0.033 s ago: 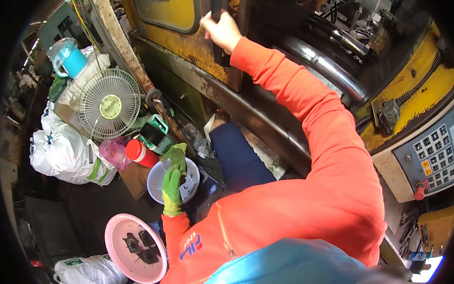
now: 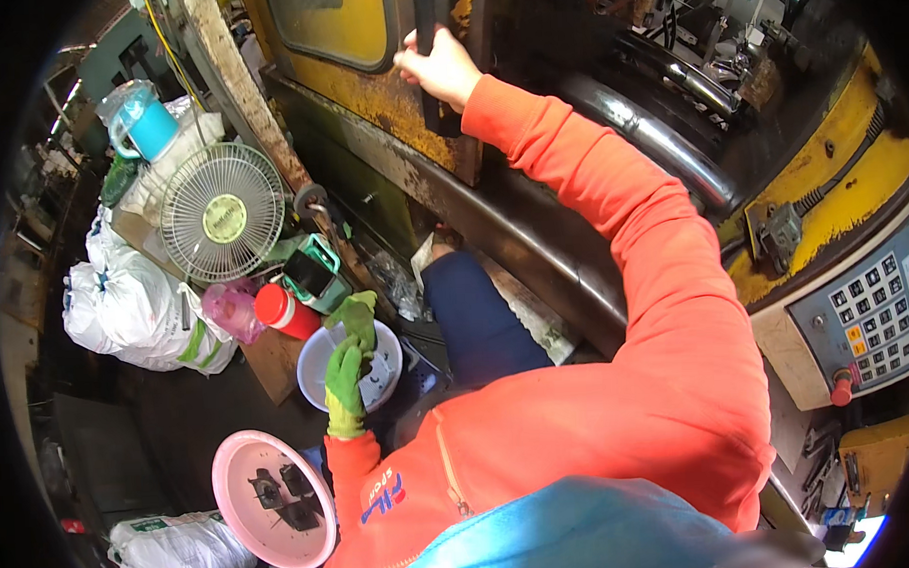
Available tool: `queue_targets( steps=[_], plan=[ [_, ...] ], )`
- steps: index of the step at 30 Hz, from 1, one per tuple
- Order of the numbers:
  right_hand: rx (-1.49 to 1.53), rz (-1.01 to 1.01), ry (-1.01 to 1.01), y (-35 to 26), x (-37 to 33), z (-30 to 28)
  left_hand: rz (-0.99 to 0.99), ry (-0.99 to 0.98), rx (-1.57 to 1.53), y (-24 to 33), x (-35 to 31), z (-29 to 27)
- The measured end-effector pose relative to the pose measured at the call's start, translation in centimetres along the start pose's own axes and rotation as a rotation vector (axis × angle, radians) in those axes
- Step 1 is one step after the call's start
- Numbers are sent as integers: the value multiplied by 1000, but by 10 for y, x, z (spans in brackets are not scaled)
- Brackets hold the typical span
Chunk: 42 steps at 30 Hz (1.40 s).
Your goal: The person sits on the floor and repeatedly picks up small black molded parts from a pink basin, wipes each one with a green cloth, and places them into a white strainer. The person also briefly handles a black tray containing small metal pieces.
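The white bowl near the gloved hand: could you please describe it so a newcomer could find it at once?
Start at the small round fan on the left, then drop past the red-capped container. The white bowl sits under the green-gloved left hand. Unlike the pink basin below it, it is pale and smaller.

Single head view, fisheye, worn on the person's head, looking steeply down over their own chest and orange sleeves. Picture is upright, its left is the person's left; black rim all round, straight edges bend near it. The torso fills the lower middle, very close. The right hand [image 2: 439, 66] sits near the top edge, arm stretched away from the lens on the yellow machine [image 2: 388, 96], which runs across top and right. The left hand [image 2: 347, 368] hangs left of centre, lower, over a white bowl [image 2: 322, 364]. Floor clutter with a fan [image 2: 222, 212] lies at left, farther off. No second view, so no overlap.
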State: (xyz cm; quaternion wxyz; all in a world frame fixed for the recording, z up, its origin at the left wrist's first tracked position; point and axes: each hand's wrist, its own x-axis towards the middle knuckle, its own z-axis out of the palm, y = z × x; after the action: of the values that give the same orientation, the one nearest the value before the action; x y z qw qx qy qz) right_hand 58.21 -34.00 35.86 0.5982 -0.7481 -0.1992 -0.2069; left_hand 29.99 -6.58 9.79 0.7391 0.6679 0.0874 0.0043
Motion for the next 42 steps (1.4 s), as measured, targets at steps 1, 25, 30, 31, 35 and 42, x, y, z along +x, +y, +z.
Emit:
queue_targets(
  steps=[1, 25, 30, 31, 35, 42],
  plan=[
    [-207, 44, -62, -6, 3, -7, -12, 20, 8, 2, -4, -4],
    [-1027, 130, 869, 147, 184, -495, -307, -31, 173, -15, 23, 55],
    [-1336, 141, 813, 138, 183, -492, -318, -43, 266, -15, 28, 62],
    [-1369, 146, 805, 138, 181, -491, -299, -53, 286, -13, 29, 63],
    [-1420, 178, 802, 132, 177, -478, -304, -50, 292, -5, 30, 65],
    [-1273, 367, 857, 117, 163, -477, -239, -49, 219, -4, 27, 48]
  ],
)
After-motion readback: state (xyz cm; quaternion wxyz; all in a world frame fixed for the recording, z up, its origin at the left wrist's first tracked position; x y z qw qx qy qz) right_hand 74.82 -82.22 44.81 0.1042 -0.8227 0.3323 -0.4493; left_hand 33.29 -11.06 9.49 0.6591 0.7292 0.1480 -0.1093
